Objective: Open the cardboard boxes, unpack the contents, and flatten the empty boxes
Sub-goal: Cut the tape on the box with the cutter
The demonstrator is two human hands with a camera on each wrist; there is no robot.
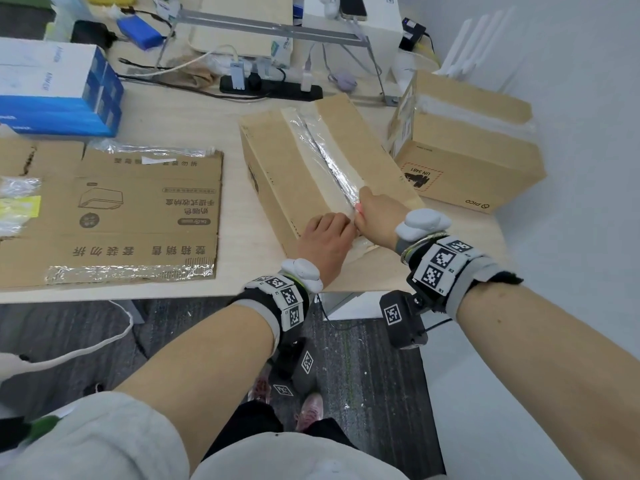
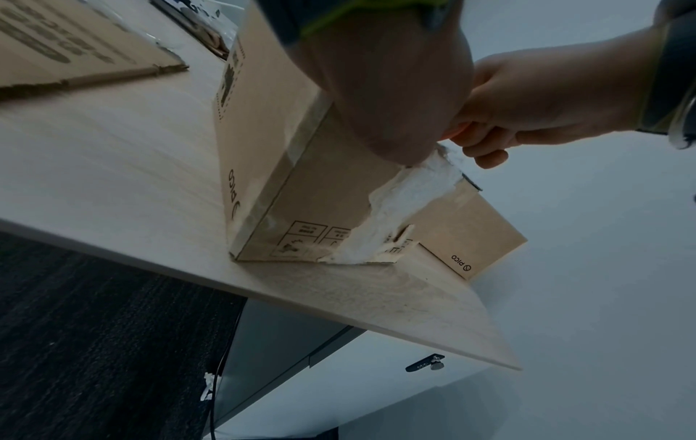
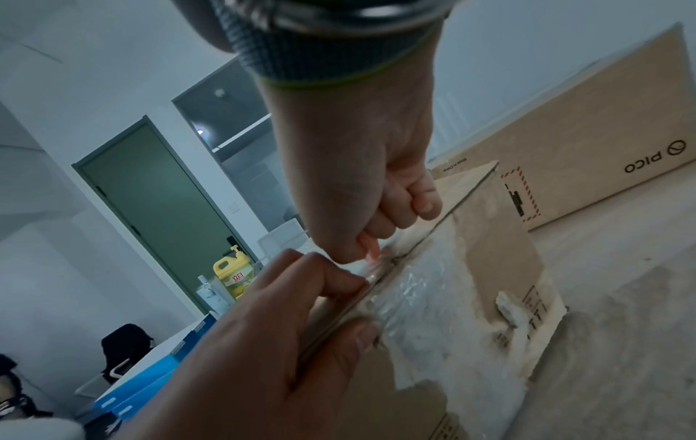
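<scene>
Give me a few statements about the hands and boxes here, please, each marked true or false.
1. Both hands work at the near end of the taped box. True.
2. The right hand lies flat and open. False: its fingers curl round a small pink-orange tool.
3. A flattened box lies to the left on the table. True.
4. The second PICO box is flattened. False: it stands whole.
5. The left hand is off the box. False: it rests at the seam.
</scene>
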